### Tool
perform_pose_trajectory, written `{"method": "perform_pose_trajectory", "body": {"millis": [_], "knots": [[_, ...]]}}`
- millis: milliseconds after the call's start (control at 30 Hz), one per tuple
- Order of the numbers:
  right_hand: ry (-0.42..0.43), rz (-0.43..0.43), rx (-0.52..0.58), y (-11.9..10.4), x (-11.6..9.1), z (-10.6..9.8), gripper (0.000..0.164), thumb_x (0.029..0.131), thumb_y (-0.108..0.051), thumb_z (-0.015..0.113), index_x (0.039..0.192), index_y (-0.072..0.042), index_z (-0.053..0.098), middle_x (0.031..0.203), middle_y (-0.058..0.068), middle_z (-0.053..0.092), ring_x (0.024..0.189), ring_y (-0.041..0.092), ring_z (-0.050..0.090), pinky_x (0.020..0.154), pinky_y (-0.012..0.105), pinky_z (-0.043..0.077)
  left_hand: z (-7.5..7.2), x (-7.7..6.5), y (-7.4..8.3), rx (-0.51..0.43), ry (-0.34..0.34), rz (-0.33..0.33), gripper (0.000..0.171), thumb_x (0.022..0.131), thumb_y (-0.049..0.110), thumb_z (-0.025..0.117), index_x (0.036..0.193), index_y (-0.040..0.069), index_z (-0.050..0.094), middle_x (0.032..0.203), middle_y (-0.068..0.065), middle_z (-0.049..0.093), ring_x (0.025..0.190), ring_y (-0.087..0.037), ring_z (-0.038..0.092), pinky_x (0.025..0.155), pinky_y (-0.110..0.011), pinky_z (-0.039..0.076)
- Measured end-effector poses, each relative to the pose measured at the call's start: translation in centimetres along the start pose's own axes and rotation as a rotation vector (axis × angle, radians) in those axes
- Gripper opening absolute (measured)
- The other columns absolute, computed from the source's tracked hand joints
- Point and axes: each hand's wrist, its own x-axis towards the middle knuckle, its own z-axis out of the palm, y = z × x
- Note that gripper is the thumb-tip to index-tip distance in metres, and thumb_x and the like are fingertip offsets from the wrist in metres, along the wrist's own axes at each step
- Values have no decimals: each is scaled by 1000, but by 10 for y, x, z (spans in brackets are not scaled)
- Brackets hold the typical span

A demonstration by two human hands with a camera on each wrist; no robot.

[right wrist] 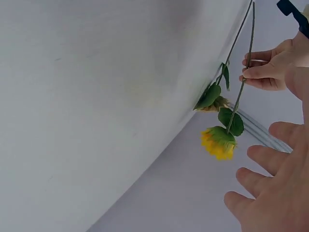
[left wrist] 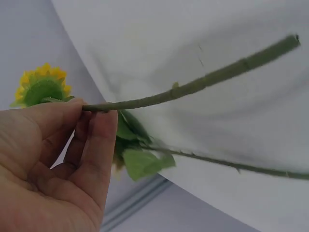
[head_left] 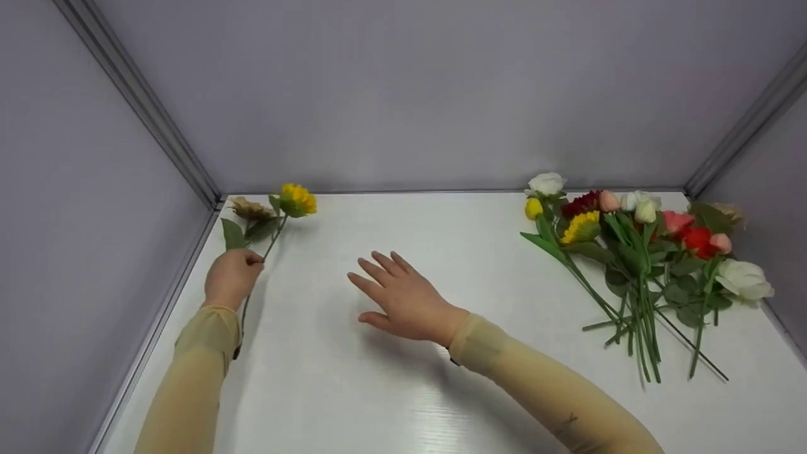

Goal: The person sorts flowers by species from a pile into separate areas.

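My left hand pinches the green stem of a yellow sunflower between thumb and fingertips. The stem is held above the table at the left side. Beneath it lies a tan-brown flower with green leaves, its own stem resting on the tabletop. Over the middle of the table hovers my right hand, palm down, fingers straight and spread, touching nothing. From the right wrist view, the sunflower hangs in front of the left hand, apart from the right fingers.
A heap of mixed flowers lies at the right of the white table: white, red, pink and yellow heads toward the back, stems pointing forward. Grey panels wall the table at the back and both sides.
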Motion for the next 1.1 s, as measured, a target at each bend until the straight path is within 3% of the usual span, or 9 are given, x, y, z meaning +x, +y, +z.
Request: {"method": "perform_pose_trajectory", "body": {"millis": [167, 367, 733, 1100], "knots": [[-21, -47, -72, -14, 20, 4, 71, 105, -58, 44, 164, -23, 26, 168, 9, 23, 156, 30, 14, 125, 48, 8, -11, 6, -23, 53, 6, -42, 28, 103, 10, 57, 120, -7, 71, 116, -28, 68, 96, -42, 66, 78, -52, 54], [-32, -41, -72, -21, 29, 9, 71, 105, -58, 44, 164, -23, 27, 168, 9, 24, 156, 30, 14, 125, 47, 8, -5, 9, -36, 72, 46, -43, 25, 101, 8, 58, 113, -8, 72, 109, -28, 70, 91, -43, 67, 75, -54, 55], [-76, -24, -38, -15, 23, 19, 69, 106, -57, 44, 163, -21, 28, 167, 10, 27, 156, 30, 14, 125, 45, 8, 14, 7, -44, 60, 98, -111, 25, 98, 7, 54, 108, -6, 74, 109, -26, 71, 100, -46, 66, 80, -58, 53], [-101, -10, -9, -11, 20, 22, 69, 106, -56, 43, 164, -21, 27, 167, 10, 28, 156, 30, 12, 125, 45, 8, 22, 9, -45, 38, 151, -115, 24, 98, 7, 54, 106, -7, 72, 107, -27, 70, 101, -47, 65, 83, -58, 52]]}}
